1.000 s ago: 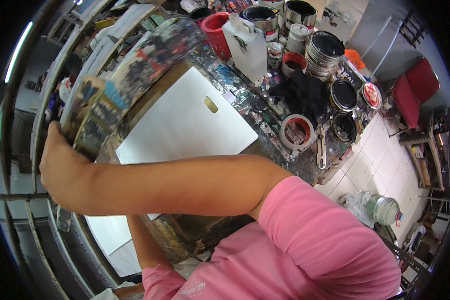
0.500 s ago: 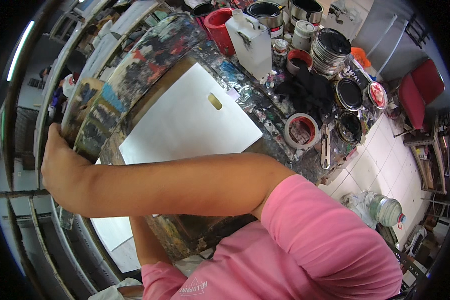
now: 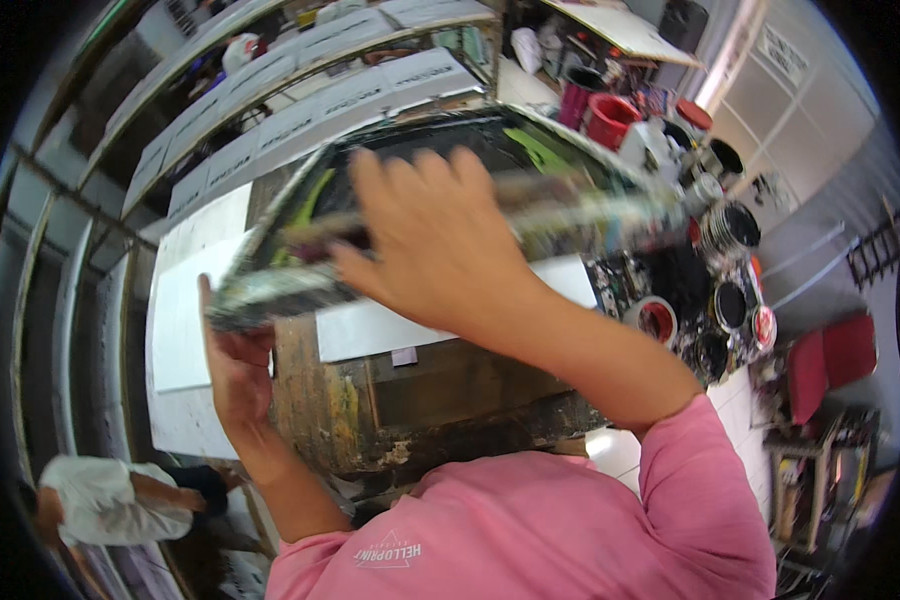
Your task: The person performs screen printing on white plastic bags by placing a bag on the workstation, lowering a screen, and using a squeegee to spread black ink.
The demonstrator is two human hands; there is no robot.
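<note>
A screen-printing frame [image 3: 315, 283] slants over the work table, its near side raised. My left hand [image 3: 242, 375] is closed around its near left corner, thumb up along the outside and fingers folded below. Across the frame reaches my right hand [image 3: 435, 235], smeared by motion. It appears wrapped round a wooden squeegee [image 3: 550, 190], with the thumb on the near side; the fingertips are hidden. Dark ink and green patches [image 3: 535, 150] show inside the frame. Beneath it lies a flat white bag [image 3: 380, 335], partly covered.
White sheets [image 3: 182, 320] lie left of the frame. Printed white bags [image 3: 300, 120] fill a rack behind. A red bucket [image 3: 612, 118], paint cans [image 3: 735, 225] and a tape roll [image 3: 655, 320] crowd the right side. A person in white [image 3: 120, 500] is at lower left.
The view has swung, and the printing frame now covers much of the white bag. My right arm has moved from across the table to the squeegee. My left hand has come into sight.
</note>
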